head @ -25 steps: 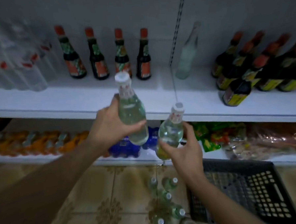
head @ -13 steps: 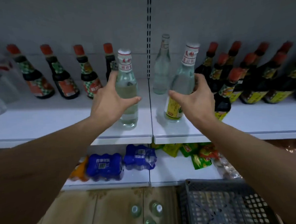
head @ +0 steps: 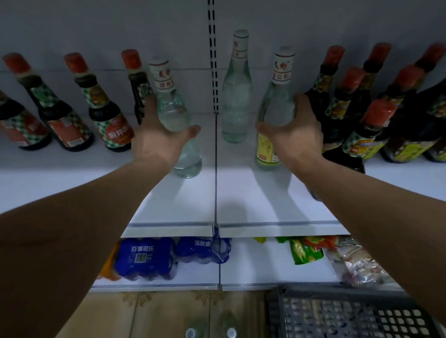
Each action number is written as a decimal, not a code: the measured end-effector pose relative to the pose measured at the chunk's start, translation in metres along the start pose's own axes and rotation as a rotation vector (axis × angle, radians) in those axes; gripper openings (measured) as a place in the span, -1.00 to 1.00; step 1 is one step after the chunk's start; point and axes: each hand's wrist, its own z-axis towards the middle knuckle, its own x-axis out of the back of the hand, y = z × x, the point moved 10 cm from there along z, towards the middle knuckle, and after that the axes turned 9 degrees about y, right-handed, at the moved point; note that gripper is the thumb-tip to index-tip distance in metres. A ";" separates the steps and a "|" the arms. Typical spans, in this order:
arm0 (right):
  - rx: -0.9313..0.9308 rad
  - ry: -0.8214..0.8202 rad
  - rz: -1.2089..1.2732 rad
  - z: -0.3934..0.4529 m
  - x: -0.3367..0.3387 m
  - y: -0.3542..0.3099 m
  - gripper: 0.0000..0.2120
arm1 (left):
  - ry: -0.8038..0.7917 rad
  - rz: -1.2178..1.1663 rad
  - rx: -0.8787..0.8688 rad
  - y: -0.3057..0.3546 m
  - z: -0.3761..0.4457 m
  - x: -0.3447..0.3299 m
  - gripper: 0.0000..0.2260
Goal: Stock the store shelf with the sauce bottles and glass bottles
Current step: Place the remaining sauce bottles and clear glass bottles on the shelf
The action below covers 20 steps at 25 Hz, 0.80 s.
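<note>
My left hand (head: 155, 136) grips a clear glass bottle (head: 175, 112) with a white cap, standing upright on the white shelf (head: 182, 204) left of the centre seam. My right hand (head: 295, 131) grips a second clear glass bottle (head: 275, 106) with a yellow label, upright just right of the seam. A third clear glass bottle (head: 236, 90) stands between them, further back. Dark sauce bottles with red caps (head: 107, 110) line the shelf on the left, and several more sauce bottles (head: 369, 119) crowd the right.
A lower shelf holds blue drink packs (head: 144, 258) and snack bags (head: 306, 249). A dark plastic crate (head: 348, 317) sits on the tiled floor at the bottom right. Two capped bottles (head: 192, 334) stand on the floor beside it. A slotted upright (head: 212, 40) divides the back wall.
Both hands carried the glass bottles from below the shelf up onto it and pushed them further back. The bottles now stand on the shelf, still held.
</note>
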 end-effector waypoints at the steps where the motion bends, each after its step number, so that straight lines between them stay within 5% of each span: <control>1: -0.004 0.001 0.003 0.003 -0.002 0.002 -0.40 | 0.000 0.019 -0.004 0.001 0.003 -0.004 -0.15; 20: -0.020 -0.031 0.038 0.023 -0.028 0.029 -0.27 | -0.116 -0.152 0.174 0.014 0.062 -0.070 -0.30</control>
